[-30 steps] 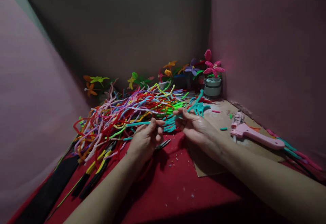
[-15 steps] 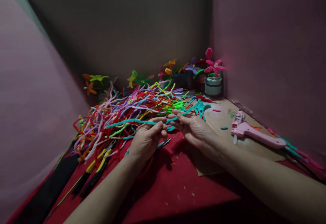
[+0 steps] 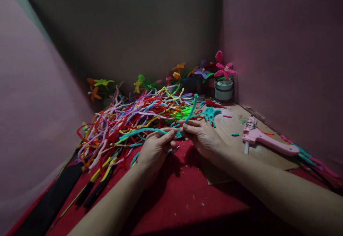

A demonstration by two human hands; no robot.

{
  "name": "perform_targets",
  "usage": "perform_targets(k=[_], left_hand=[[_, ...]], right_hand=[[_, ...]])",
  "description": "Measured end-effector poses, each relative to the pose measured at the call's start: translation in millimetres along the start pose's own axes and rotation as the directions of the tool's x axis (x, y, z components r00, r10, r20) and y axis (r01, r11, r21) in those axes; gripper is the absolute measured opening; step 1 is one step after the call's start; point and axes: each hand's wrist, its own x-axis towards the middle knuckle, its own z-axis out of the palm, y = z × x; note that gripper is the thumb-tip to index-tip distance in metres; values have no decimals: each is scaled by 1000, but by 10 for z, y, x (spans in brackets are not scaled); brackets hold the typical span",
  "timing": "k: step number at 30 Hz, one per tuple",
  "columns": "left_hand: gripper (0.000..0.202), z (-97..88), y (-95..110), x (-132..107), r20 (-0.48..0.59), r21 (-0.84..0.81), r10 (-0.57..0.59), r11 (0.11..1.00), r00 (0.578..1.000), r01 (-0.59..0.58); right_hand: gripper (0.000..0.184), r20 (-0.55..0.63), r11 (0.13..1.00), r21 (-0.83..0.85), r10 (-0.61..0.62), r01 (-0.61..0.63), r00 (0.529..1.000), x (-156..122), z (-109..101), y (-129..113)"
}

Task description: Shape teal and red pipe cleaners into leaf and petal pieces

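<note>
Both my hands meet at the middle of a red table [image 3: 187, 196], pinching one teal pipe cleaner [image 3: 142, 131]. My left hand [image 3: 155, 149] grips it with thumb and fingers closed; the long end runs left over the pile. My right hand [image 3: 202, 136] pinches the other side, and a short teal end bends upward above its fingers. A big heap of pipe cleaners in many colours [image 3: 134, 116] lies just behind my hands. Short teal pieces [image 3: 210, 113] lie bunched beyond my right hand.
A pink glue gun [image 3: 268, 141] rests on a brown cardboard sheet [image 3: 241, 157] at the right. Finished pipe-cleaner flowers [image 3: 223, 69] and a small grey pot [image 3: 223, 91] stand along the back corner. Dark strips [image 3: 53, 200] lie at the front left. Pink walls close in on both sides.
My hands have drawn closer together on the teal pipe cleaner. Its right end, which lay flat, now bends upward above my right hand.
</note>
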Motion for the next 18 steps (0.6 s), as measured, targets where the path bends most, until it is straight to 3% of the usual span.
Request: perform_targets(k=[6,10,18], left_hand=[[18,27,36,-36,-51,163,54,986,997,-45],[17,61,55,-77,-45,316,148,940,988,-126],[24,28,31,-57,49,401,126,906,991,-135]], right_hand=[[23,85,968,-245,66,-44,994,-34,-26,36],[15,81,908,-416,93,-51,992,-77,-13,7],[19,252,717,-679,27,157,967,-78,-29,-12]])
